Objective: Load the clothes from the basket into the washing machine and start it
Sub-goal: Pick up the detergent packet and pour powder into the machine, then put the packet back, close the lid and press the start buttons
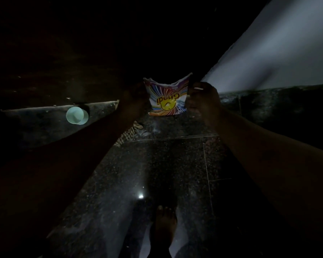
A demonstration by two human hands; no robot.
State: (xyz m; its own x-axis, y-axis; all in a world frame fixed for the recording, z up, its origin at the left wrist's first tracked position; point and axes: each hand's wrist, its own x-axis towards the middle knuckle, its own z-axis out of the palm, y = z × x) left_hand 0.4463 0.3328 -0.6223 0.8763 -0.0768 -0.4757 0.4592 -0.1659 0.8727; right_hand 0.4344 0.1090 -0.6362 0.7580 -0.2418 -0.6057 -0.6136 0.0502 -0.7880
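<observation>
Head view, v. dim light. Centre: small white plastic detergent packet w/ rainbow swirl and yellow disc (167, 99), top edge torn open, held up between both grips above dark speckled stone floor (157, 164). Left grip (133, 101) closed on packet's left edge, fingers mostly lost in shadow. Right grip (201, 101) pinching upper right corner, thumbnail visible. At left: pale green plastic cup (76, 115) on dark stone ledge (35, 125), well apart from packet. Below left forearm: striped cloth (128, 135) on floor, poss. a garment, too dark to tell. Bottom centre: one bare foot (165, 226). Upper right: pale wall (278, 43). Basket, clothes and washing machine not in view.

Step in hand, judged: detergent prep, i.e. opening or spreading packet mouth ahead of dosing. Loading stage not checkable from here.

Next move, judged: calls for torn mouth upward to avoid spilling powder, then a controlled tip, prob. into cup as measure or straight into machine. Calls for one grip freed first if cup to be fetched. Thin film, likely floppy once slackened, so firm pinch near torn edge advisable.
</observation>
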